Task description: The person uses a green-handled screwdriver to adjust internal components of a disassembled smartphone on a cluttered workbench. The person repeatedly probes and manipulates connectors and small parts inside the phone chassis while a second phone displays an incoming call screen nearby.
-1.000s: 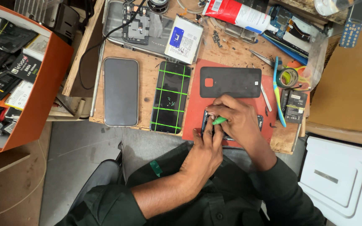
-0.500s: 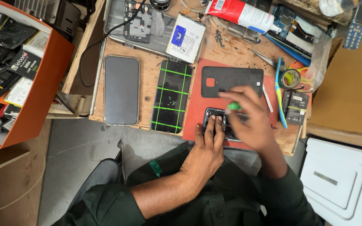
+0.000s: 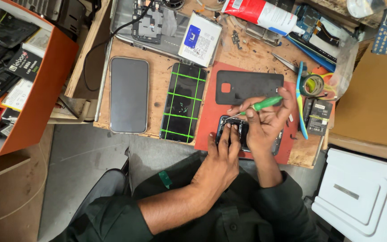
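An opened dark phone body (image 3: 237,131) lies on a red work mat (image 3: 207,121) at the bench's near edge. My left hand (image 3: 220,157) rests on the phone's near end, fingers pressing it down. My right hand (image 3: 265,121) grips a small green-handled screwdriver (image 3: 265,104), its thin metal tip pointing left and down at the phone's upper left part. A black back cover (image 3: 247,85) with a square camera hole lies on the mat just beyond my hands.
Left of the mat lie a dark screen with green tape lines (image 3: 182,103) and a grey phone (image 3: 129,94). A battery (image 3: 200,38), a white tube (image 3: 260,12), circuit boards, tape roll (image 3: 312,85), blue pry tool (image 3: 301,101) crowd the back and right. An orange parts bin (image 3: 45,85) stands left.
My right hand has lifted off the phone and turned, so the green screwdriver now lies more level above it. My left hand has stayed on the phone's near end.
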